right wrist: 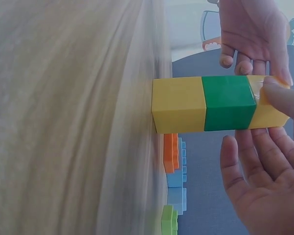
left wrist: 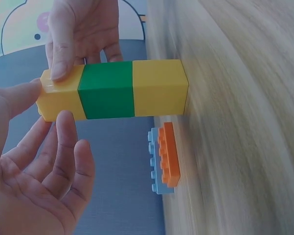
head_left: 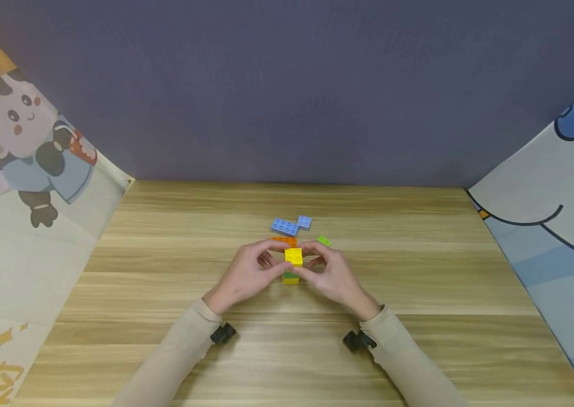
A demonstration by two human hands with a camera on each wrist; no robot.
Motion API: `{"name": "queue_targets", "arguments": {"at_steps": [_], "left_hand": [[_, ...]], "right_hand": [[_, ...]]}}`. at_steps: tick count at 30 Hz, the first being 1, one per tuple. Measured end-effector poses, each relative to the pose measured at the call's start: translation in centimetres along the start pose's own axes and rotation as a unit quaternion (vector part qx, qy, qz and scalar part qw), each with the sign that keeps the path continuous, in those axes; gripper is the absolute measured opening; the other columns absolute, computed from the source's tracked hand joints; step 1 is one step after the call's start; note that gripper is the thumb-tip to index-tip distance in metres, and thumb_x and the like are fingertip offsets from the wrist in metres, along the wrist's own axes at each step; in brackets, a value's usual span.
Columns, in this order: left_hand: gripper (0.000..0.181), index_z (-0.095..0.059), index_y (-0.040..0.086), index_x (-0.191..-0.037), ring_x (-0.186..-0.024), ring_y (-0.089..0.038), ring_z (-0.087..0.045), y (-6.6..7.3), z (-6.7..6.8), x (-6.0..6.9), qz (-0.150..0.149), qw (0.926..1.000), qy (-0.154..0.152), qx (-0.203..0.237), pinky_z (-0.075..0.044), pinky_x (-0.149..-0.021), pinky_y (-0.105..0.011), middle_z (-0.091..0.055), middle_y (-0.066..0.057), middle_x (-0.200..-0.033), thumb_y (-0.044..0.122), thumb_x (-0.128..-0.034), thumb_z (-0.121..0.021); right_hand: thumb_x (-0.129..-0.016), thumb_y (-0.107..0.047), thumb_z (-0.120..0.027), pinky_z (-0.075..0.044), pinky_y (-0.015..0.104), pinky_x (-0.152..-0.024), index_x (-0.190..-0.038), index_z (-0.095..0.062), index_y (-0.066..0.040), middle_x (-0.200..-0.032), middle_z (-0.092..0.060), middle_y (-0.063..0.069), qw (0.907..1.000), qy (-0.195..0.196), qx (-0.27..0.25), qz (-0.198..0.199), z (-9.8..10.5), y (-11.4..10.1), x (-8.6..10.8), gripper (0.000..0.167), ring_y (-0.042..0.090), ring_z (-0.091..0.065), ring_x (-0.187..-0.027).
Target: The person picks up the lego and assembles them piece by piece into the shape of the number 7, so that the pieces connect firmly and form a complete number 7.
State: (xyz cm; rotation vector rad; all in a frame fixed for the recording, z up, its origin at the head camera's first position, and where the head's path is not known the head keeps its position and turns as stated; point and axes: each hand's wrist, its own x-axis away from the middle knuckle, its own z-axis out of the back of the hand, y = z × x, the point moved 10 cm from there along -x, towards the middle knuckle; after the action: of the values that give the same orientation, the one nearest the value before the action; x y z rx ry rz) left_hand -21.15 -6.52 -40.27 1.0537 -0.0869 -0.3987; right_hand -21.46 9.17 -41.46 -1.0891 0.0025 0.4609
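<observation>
A tower of three square blocks stands upright on the wooden table: a yellow block (left wrist: pixel 160 88) at the bottom, a green block (left wrist: pixel 107 90) in the middle, a yellow block (head_left: pixel 293 256) on top. My left hand (head_left: pixel 250 273) pinches the top block from the left between thumb and fingers. From the right, my right hand (head_left: pixel 336 277) pinches the same block. Both thumbs lie on its near side. In the right wrist view, the green block (right wrist: pixel 229 103) and the bottom yellow block (right wrist: pixel 179 105) are free of fingers.
Behind the tower lie an orange brick (head_left: pixel 287 241), a long blue brick (head_left: pixel 284 227) and a small light blue brick (head_left: pixel 304 221). A lime green brick (head_left: pixel 324 241) lies behind my right hand. A dark panel (head_left: pixel 287 96) rises at the table's back edge.
</observation>
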Motion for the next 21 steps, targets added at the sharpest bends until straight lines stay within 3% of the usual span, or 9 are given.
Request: {"name": "queue_targets", "arguments": {"at_steps": [7,13,21], "left_hand": [[0.040,-0.074,0.015,-0.132,-0.079,-0.011,-0.069,-0.1,0.0,0.0,-0.001,1.0000,-0.004,0.001,-0.061,-0.074,-0.029,-0.079,-0.006,-0.110,0.029,-0.0954,-0.083],[0.043,-0.071,0.013,-0.136,-0.083,-0.014,-0.071,-0.8,-0.2,0.0,0.015,0.9987,-0.036,0.031,-0.062,-0.072,-0.030,-0.077,-0.009,-0.120,0.025,-0.0959,-0.082],[0.043,-0.070,0.014,-0.137,-0.092,-0.009,-0.070,-2.6,-1.1,-0.1,0.015,0.9958,-0.085,-0.032,-0.062,-0.081,-0.027,-0.075,-0.007,-0.132,0.023,-0.0961,-0.082]], "right_hand": [[-0.091,-0.016,-0.087,-0.065,0.041,-0.085,-0.125,-0.072,-0.008,-0.120,-0.076,0.009,1.0000,0.000,-0.006,-0.005,-0.1,0.1,0.0,0.038,0.023,-0.072,-0.106],[-0.091,-0.014,-0.086,-0.065,0.040,-0.086,-0.126,-0.071,-0.006,-0.121,-0.076,0.010,0.9999,-0.004,-0.008,-0.006,-0.3,0.3,0.1,0.039,0.025,-0.072,-0.107],[-0.089,-0.011,-0.087,-0.065,0.037,-0.086,-0.125,-0.070,-0.005,-0.121,-0.076,0.011,1.0000,0.001,-0.005,-0.002,-0.2,0.2,0.0,0.040,0.025,-0.072,-0.106]]}}
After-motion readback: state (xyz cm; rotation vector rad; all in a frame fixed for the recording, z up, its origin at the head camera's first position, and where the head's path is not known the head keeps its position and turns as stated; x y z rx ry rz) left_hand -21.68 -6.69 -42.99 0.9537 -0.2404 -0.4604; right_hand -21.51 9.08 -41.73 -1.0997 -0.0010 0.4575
